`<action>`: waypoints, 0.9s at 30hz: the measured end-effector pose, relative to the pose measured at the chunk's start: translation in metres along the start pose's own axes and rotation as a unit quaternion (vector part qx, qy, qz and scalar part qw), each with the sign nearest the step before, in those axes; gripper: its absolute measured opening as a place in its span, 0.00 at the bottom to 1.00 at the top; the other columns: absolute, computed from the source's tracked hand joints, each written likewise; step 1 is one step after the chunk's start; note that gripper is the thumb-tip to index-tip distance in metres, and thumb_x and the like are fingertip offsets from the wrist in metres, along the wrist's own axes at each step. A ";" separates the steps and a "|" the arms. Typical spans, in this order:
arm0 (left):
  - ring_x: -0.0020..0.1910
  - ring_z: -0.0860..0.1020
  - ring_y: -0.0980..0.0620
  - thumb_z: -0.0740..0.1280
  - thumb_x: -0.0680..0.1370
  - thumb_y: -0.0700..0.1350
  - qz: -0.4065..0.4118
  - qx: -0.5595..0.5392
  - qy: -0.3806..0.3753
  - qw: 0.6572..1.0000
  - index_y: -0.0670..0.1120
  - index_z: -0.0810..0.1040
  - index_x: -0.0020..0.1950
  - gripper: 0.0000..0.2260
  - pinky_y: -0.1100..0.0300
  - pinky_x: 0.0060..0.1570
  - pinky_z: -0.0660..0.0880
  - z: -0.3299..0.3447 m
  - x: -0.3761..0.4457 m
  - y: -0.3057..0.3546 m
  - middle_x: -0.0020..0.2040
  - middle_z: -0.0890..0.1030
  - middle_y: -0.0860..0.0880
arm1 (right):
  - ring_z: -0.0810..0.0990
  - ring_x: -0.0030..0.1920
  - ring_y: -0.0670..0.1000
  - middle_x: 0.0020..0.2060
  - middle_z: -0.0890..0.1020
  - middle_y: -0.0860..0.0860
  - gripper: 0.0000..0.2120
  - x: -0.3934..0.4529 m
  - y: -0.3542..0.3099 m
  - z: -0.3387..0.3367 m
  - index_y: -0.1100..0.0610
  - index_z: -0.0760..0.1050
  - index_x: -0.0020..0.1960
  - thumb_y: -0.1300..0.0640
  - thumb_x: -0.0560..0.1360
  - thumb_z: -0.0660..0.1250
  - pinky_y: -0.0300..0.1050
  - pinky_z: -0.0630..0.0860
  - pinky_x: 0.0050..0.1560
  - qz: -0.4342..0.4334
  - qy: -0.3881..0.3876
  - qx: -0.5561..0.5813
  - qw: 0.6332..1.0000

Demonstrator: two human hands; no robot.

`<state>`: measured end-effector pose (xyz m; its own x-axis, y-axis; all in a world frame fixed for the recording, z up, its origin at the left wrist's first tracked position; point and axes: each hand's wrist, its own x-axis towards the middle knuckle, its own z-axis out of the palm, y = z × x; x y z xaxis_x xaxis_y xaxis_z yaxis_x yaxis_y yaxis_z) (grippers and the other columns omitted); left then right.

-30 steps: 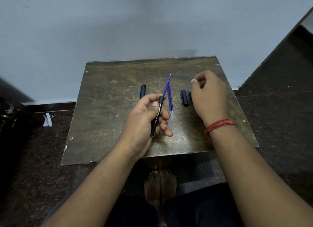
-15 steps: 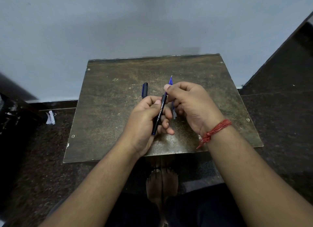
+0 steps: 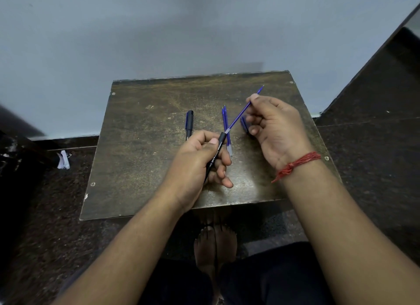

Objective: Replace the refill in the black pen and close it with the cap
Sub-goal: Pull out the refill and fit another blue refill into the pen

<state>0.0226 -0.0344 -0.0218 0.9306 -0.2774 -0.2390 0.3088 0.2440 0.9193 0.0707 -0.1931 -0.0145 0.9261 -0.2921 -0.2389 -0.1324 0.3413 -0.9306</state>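
My left hand point(image 3: 195, 163) grips the black pen barrel point(image 3: 215, 155), tilted with its open end up and to the right. A blue refill point(image 3: 238, 118) sticks out of that open end, almost fully drawn out. My right hand point(image 3: 276, 131) pinches it near the tip. Two more blue refills point(image 3: 226, 125) lie side by side on the small brown table point(image 3: 141, 145). A dark pen cap point(image 3: 189, 122) lies to their left. A dark blue piece point(image 3: 244, 125) shows under my right fingers, mostly hidden.
The table stands against a pale wall on a dark stone floor. A scrap of white paper point(image 3: 63, 160) lies on the floor at the left. My bare feet point(image 3: 214, 243) are under the table's near edge.
My right hand came from the table's right side to the pen's tip, pinched the refill and drew it out up and to the right. The left hand kept hold of the barrel.
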 end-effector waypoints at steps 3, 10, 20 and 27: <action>0.25 0.70 0.52 0.56 0.84 0.39 0.002 0.002 -0.001 1.000 0.37 0.71 0.57 0.08 0.58 0.23 0.75 0.000 0.000 0.000 0.34 0.76 0.45 | 0.75 0.31 0.47 0.31 0.78 0.51 0.08 0.002 -0.005 -0.005 0.58 0.79 0.41 0.61 0.79 0.68 0.38 0.65 0.27 -0.010 0.019 0.040 0.999; 0.26 0.70 0.52 0.56 0.84 0.40 0.003 0.002 0.001 1.000 0.38 0.72 0.56 0.08 0.58 0.24 0.75 -0.002 0.000 0.001 0.33 0.77 0.46 | 0.76 0.30 0.47 0.33 0.79 0.51 0.08 0.015 -0.013 -0.031 0.56 0.77 0.41 0.60 0.79 0.66 0.39 0.65 0.26 -0.055 0.107 0.040 0.992; 0.26 0.71 0.52 0.56 0.84 0.40 0.000 -0.009 0.006 1.000 0.38 0.73 0.56 0.08 0.59 0.24 0.74 -0.002 -0.001 0.000 0.33 0.78 0.47 | 0.80 0.46 0.49 0.45 0.83 0.48 0.07 0.026 0.000 -0.051 0.51 0.81 0.49 0.51 0.80 0.65 0.39 0.74 0.44 -0.151 0.122 -0.500 0.844; 0.25 0.71 0.53 0.56 0.84 0.39 0.004 -0.016 0.007 1.000 0.38 0.72 0.56 0.07 0.59 0.23 0.74 0.000 -0.002 -0.001 0.32 0.78 0.47 | 0.78 0.55 0.56 0.47 0.83 0.49 0.06 0.026 0.007 -0.046 0.50 0.77 0.47 0.48 0.78 0.66 0.51 0.74 0.55 -0.158 0.147 -0.616 0.758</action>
<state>0.0208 -0.0337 -0.0221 0.9355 -0.2625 -0.2365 0.3077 0.2766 0.9104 0.0781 -0.2393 -0.0401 0.8859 -0.4327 0.1671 -0.3166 -0.8274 -0.4639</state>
